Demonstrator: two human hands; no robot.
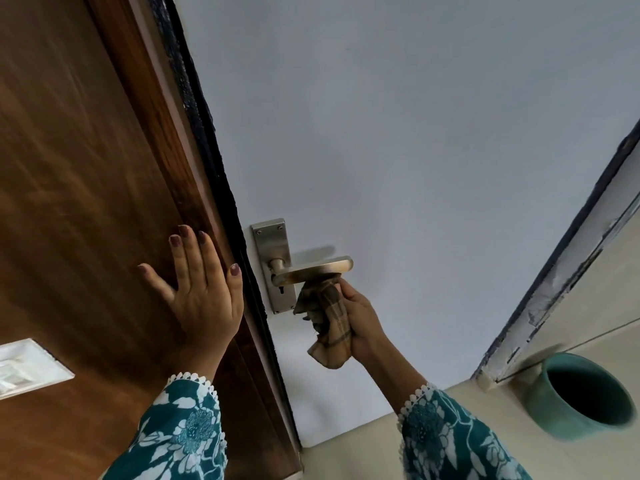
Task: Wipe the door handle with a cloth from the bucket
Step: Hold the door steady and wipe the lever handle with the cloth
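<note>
A metal lever door handle [313, 270] juts from its steel plate [272, 249] on the pale grey door. My right hand [362, 315] is shut on a beige checked cloth [327, 322], and the cloth's top presses against the underside of the lever. Part of the cloth hangs loose below my fist. My left hand [199, 284] lies flat, fingers spread, on the brown wooden panel [79, 202] left of the handle, holding nothing. A teal bucket [581, 396] stands on the floor at the lower right, its inside dark.
A dark strip [207, 133] runs along the edge between the wooden panel and the grey door. A white switch plate [27, 367] sits on the wood at the lower left. Beige floor tiles [346, 452] lie below, and a worn frame edge [568, 271] runs up at right.
</note>
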